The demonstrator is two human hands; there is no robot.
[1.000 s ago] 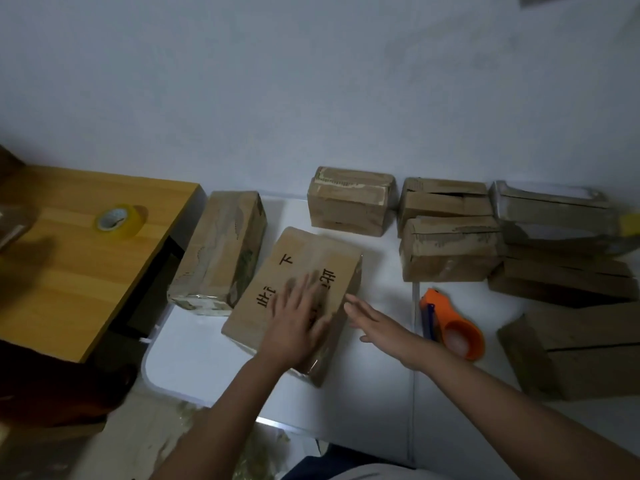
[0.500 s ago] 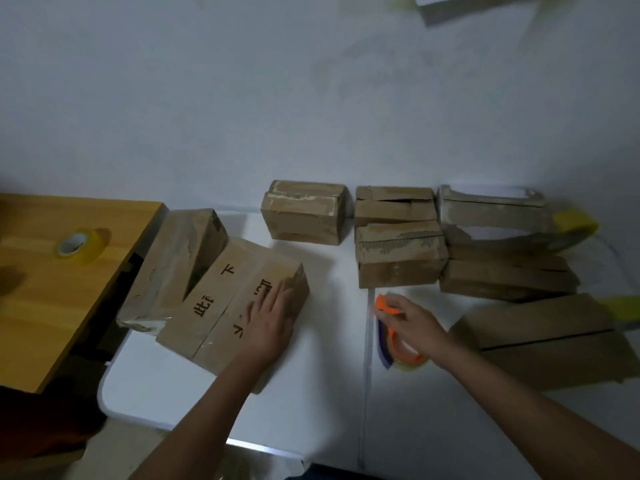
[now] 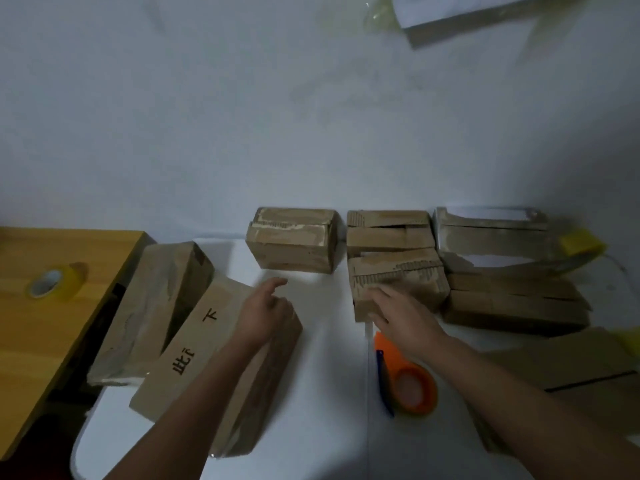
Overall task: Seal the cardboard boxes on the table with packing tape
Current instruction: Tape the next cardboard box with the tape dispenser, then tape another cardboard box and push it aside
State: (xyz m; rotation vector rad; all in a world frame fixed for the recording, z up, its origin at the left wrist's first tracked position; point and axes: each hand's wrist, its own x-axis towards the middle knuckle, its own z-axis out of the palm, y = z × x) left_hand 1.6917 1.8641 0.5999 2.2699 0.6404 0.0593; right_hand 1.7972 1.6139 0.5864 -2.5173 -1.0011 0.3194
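My left hand (image 3: 266,315) rests on the far end of a long cardboard box with black printed characters (image 3: 194,358), index finger stretched forward, other fingers loosely curled. My right hand (image 3: 403,317) reaches over the white table (image 3: 329,393), and its fingertips touch the front lower corner of a small torn-faced cardboard box (image 3: 401,275). An orange tape dispenser with a blue blade guard (image 3: 412,386) lies on the table just under my right wrist, held by neither hand.
A taped box (image 3: 152,306) leans beside the printed one. More boxes (image 3: 294,240) (image 3: 388,230) (image 3: 512,303) line the wall. A flattened box (image 3: 571,375) lies at right. A yellow tape roll (image 3: 55,280) sits on the wooden desk (image 3: 41,341).
My right hand left the orange dispenser and moved forward to the small box. My left hand slid along the printed box toward its far end and its fingers loosened.
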